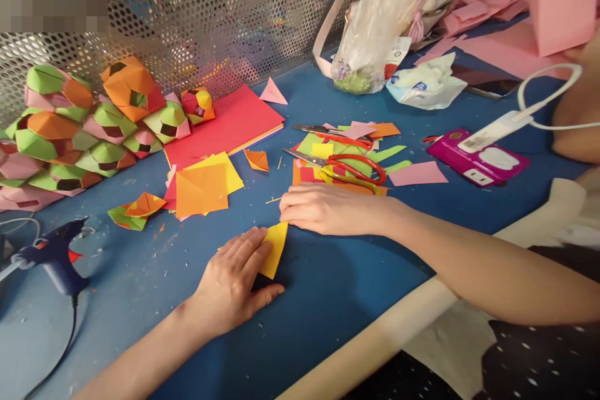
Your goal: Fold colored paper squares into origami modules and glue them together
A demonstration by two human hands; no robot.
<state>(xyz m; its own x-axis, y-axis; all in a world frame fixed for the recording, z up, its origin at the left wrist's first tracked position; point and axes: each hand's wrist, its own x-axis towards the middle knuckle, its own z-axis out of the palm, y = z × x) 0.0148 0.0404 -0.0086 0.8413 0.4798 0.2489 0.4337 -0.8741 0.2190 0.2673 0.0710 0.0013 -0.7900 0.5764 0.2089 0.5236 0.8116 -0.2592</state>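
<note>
A piece of yellow paper (275, 251) lies on the blue table, partly covered by my left hand (237, 278). That hand rests flat on it, fingers stretched and thumb apart. My right hand (319, 207) touches the table at the paper's upper right corner, its fingers bent and pressed together; whether they pinch the corner is hidden. Just behind the right hand lie scissors with red handles (356, 165) and a yellow-handled pair (356, 182), on top of colored paper scraps (389, 153). To the left is a stack of orange and yellow squares (204, 190).
Folded paper balls (131, 84) are piled at the back left, by red sheets (229, 122). A blue glue gun (59, 256) stands at left with its cord. A purple packet (478, 156), tissue pack (426, 82) and plastic bag (370, 31) sit right. A perforated metal panel (210, 12) borders the back.
</note>
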